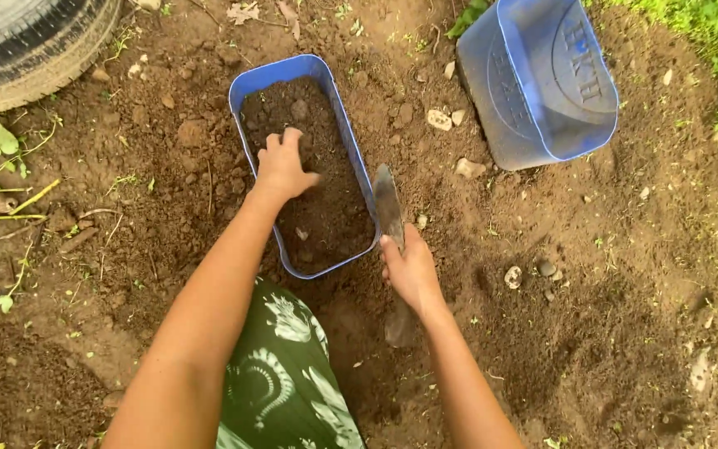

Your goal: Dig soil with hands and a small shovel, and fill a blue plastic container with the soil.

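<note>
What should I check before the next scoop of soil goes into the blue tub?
1. Blue tub upright on the ground: ok.
2. Room left in it for more soil: ok, below the rim.
3. Left hand out of the way: not ok, it rests on the soil inside.
4. Right hand gripping the trowel: ok.
5. Trowel loaded: cannot tell.
6. Second tub: tipped, empty.
</note>
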